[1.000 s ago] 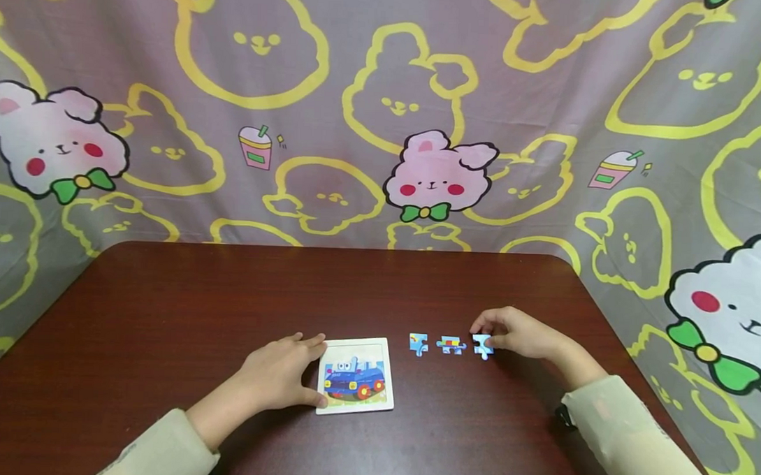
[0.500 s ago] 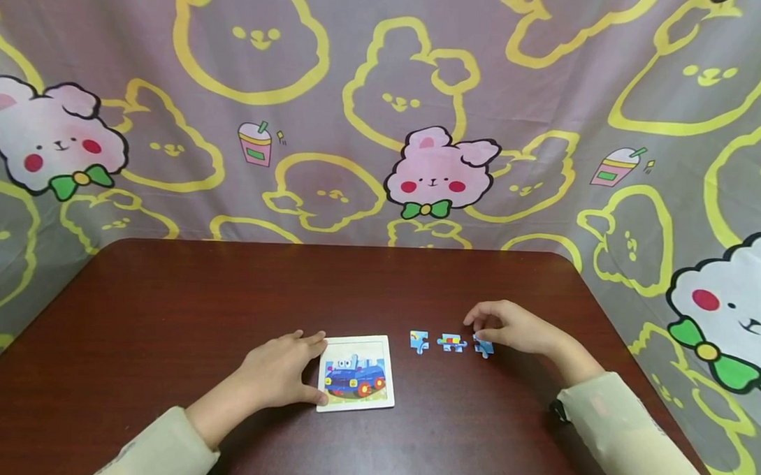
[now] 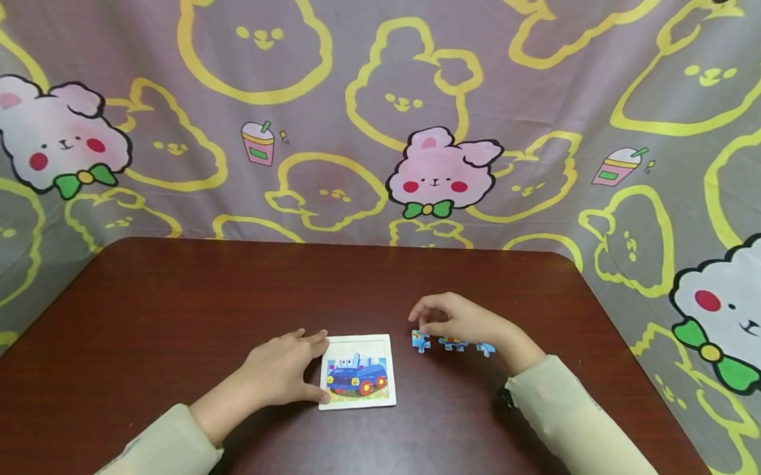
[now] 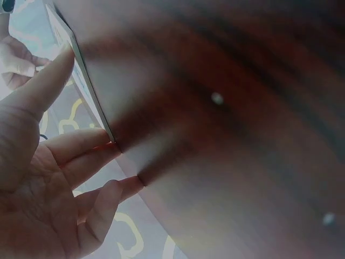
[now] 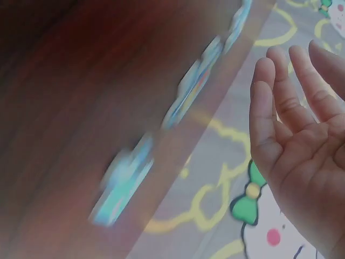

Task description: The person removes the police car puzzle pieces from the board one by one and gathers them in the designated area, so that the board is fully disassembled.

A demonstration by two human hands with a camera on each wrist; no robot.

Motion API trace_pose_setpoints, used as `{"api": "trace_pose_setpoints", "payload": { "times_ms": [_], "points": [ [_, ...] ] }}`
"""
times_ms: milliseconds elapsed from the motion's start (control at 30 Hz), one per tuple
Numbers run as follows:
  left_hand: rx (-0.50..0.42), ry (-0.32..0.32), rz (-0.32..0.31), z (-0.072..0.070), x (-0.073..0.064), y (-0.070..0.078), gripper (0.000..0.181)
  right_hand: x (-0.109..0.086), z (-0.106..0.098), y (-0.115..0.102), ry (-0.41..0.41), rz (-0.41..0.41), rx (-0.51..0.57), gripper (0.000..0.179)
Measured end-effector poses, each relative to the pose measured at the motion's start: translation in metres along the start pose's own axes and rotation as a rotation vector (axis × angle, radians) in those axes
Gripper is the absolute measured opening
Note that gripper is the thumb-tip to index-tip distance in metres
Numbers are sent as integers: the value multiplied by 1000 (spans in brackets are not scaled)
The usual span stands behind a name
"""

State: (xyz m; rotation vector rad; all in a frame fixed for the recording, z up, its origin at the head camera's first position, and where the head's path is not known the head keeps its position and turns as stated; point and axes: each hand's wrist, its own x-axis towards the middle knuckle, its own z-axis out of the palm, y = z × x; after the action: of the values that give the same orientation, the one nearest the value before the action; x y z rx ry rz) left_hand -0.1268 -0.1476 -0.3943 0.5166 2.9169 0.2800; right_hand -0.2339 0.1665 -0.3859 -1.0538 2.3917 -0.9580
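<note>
A white-framed puzzle board (image 3: pixel 358 371) with a blue train picture lies near the front of the brown table (image 3: pixel 164 307). My left hand (image 3: pixel 309 364) rests flat against the board's left edge, with straight fingers touching it; the left wrist view shows the board edge (image 4: pixel 81 70) against the fingertips (image 4: pixel 110 144). To the right of the board lie three loose pieces in a row: left piece (image 3: pixel 421 341), middle piece (image 3: pixel 452 345), right piece (image 3: pixel 486 349). My right hand (image 3: pixel 423 321) hovers over them, its fingertips above the left piece. The hand (image 5: pixel 296 124) holds nothing.
A cloth backdrop (image 3: pixel 385 112) printed with rabbits hangs behind the table and down its right side. The table's far edge (image 3: pixel 330 246) runs just below the cloth. The loose pieces (image 5: pixel 194 86) show blurred in the right wrist view.
My right hand let go of the right piece and moved left along the row to above the left piece. The left hand and the board stayed put.
</note>
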Motion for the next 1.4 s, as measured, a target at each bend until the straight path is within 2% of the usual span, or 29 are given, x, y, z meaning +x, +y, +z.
{"api": "trace_pose_setpoints", "payload": {
  "times_ms": [267, 500, 667, 967, 1400],
  "points": [
    [13, -11, -4, 1, 2, 0, 86, 33, 25, -26, -92, -5, 7, 20],
    [17, -21, -8, -1, 5, 1, 83, 55, 44, -42, -192, -86, -1, 21],
    [5, -25, -11, -3, 5, 2, 82, 66, 56, -50, -251, -102, -15, 18],
    [-1, -22, -14, -2, 6, 1, 81, 76, 67, -57, -307, -76, -83, 15],
    [-6, -22, -8, -5, 4, 1, 83, 76, 73, -61, -297, -47, -177, 23]
  ]
}}
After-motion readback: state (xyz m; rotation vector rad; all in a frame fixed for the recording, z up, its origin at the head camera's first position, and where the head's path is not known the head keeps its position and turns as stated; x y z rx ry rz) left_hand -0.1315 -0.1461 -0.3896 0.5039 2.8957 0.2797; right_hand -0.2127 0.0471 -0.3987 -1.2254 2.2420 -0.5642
